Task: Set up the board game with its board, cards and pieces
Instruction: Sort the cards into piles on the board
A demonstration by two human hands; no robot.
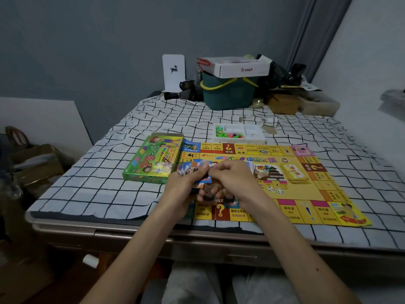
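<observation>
A yellow game board (306, 194) lies flat on the checked tablecloth. Over its near left part, my left hand (188, 183) grips a fanned stack of blue-backed cards (192, 166), and my right hand (234, 178) pinches cards from the same stack. A yellow card pile (294, 173) and two white dice (275, 190) lie on the board's middle. The green game box (153, 160) rests at the board's left edge. A white tray (252, 137) with green and pink pieces sits just behind the board.
At the back of the table (98, 178) stand a dark green basket (228, 95) with a white carton (238, 68) on top, a white card stand (174, 72), black items and brown boxes (282, 103). Cardboard boxes (35, 163) sit on the floor at left.
</observation>
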